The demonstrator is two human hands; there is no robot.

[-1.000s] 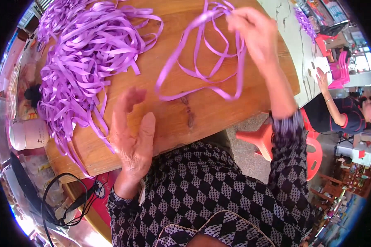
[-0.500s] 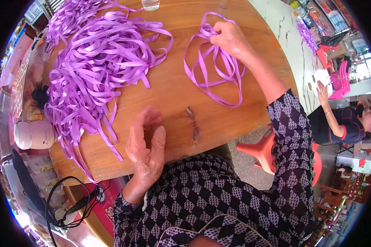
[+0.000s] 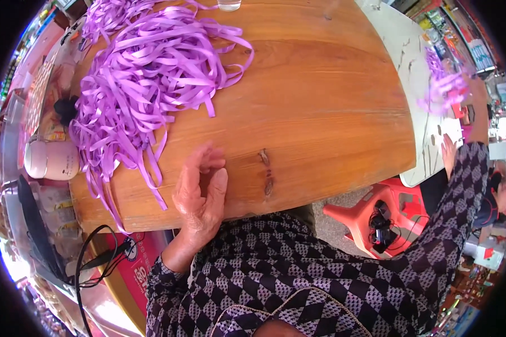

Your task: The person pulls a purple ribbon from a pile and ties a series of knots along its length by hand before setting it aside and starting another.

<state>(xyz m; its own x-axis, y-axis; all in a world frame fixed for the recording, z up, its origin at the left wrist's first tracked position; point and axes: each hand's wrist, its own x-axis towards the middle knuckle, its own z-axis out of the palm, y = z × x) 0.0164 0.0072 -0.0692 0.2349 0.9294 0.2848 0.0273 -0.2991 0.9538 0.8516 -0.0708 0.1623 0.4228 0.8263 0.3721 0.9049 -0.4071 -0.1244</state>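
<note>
Above the near edge of the wooden table, my left hand (image 3: 201, 194) is held with its thumb apart from loosely curved fingers, and nothing is in it. Left of it lies a large tangled heap of purple ribbons (image 3: 152, 67), with a few ends trailing toward the near edge. My right arm, in its checked sleeve (image 3: 461, 191), stretches far out to the right. Beyond the cuff my right hand cannot be made out clearly. Close to it, a blurred bundle of purple ribbon (image 3: 447, 94) hangs over the white marbled table.
Far back stands a clear cup (image 3: 229, 5). A pinkish-white jar (image 3: 52, 159) and black cables (image 3: 101, 264) are at the left. To the right, an orange-red stool (image 3: 371, 216) bears black devices. Another person's hand (image 3: 448, 153) rests by the white marbled table (image 3: 407, 62).
My right arm has swung from over the wooden table far to the right. The ribbon loops it held have left the wooden tabletop. My left hand has stayed about the same.
</note>
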